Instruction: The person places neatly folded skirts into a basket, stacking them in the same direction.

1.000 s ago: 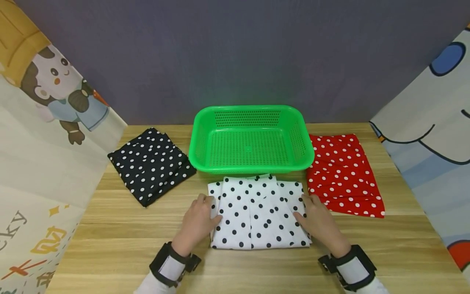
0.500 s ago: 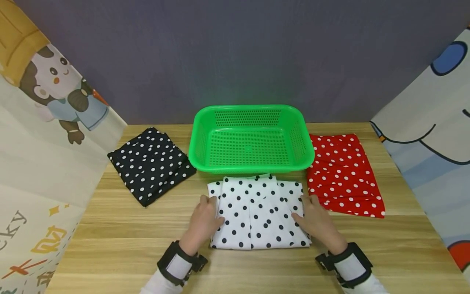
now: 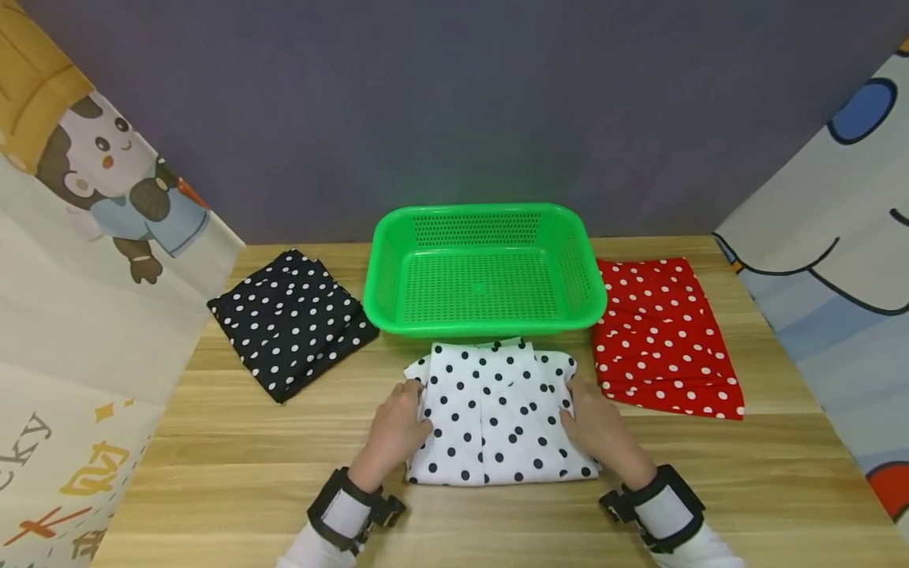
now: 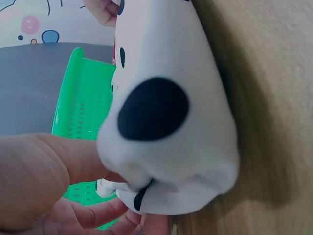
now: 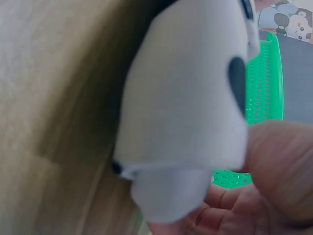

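A white cloth with black dots point(image 3: 490, 418), folded into a rough rectangle, lies on the wooden table in front of the basket. At its left side my left hand point(image 3: 399, 422) grips the edge, thumb on top and fingers underneath, as the left wrist view shows on the bunched cloth point(image 4: 171, 161). My right hand point(image 3: 596, 418) grips the opposite side the same way, with the cloth edge point(image 5: 186, 137) between thumb and fingers in the right wrist view. Both fingertips are partly hidden by the cloth.
Behind the white cloth stands a green plastic basket point(image 3: 490, 327) with perforated walls. A folded black dotted cloth point(image 3: 294, 323) lies to the left, and a red dotted cloth point(image 3: 663, 339) lies against the basket's right side. A dark wall point(image 3: 476, 102) rises behind the table.
The right hand has moved slightly left, and the left hand slightly right. The white cloth's side edges are now drawn up and gathered in both hands.
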### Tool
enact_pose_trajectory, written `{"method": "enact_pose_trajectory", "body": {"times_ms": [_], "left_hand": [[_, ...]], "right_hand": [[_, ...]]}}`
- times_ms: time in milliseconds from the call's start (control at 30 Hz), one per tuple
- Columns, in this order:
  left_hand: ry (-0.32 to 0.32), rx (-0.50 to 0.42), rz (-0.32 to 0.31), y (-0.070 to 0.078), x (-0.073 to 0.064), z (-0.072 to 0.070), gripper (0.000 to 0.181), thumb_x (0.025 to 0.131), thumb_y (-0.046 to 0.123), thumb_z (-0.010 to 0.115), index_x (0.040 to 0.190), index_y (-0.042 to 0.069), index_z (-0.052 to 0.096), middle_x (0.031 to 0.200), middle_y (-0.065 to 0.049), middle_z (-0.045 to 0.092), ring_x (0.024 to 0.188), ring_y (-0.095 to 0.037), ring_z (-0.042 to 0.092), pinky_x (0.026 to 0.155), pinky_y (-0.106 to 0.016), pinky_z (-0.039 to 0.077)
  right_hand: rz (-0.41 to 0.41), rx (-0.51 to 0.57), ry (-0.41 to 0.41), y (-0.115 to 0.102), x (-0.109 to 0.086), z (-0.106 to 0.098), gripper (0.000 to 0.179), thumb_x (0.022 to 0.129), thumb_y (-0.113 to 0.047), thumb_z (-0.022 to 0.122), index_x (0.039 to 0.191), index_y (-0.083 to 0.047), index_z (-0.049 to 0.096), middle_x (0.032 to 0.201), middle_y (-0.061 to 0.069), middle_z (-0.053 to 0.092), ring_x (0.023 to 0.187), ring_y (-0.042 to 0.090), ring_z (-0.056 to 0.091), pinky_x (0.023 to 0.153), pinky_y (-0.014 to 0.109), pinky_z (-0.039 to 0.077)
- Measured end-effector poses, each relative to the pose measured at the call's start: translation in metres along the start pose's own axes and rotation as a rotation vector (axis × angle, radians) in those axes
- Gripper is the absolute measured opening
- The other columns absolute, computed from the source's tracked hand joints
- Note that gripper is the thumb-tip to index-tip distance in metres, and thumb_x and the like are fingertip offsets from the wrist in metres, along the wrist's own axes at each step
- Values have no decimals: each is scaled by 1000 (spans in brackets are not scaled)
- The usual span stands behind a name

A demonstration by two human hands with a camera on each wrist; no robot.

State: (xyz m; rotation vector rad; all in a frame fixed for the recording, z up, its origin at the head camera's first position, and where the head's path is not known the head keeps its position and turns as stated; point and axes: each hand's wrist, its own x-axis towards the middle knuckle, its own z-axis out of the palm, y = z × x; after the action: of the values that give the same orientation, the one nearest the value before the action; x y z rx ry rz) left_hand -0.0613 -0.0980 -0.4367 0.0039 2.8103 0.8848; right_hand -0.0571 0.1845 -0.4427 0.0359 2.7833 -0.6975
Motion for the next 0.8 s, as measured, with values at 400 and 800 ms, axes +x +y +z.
{"method": "enact_pose_trajectory", "body": {"times_ms": [400, 800], "left_hand": [[39, -55, 23, 0, -16, -10, 41, 72, 0, 66, 111, 2, 55, 95, -7, 57, 81, -18, 54, 69, -32, 49], [151, -41, 144, 5, -42, -23, 41, 71, -1, 69, 107, 6, 51, 98, -4, 56, 75, -12, 53, 61, -26, 44]], "right_hand": [[-51, 78, 95, 3, -12, 4, 30, 83, -9, 64, 108, -1, 49, 87, 8, 52, 75, 20, 48, 62, 28, 45], [-90, 67, 233, -7, -36, -4, 27, 80, -3, 65, 100, 0, 47, 80, 8, 52, 64, 16, 46, 52, 22, 42]]}}
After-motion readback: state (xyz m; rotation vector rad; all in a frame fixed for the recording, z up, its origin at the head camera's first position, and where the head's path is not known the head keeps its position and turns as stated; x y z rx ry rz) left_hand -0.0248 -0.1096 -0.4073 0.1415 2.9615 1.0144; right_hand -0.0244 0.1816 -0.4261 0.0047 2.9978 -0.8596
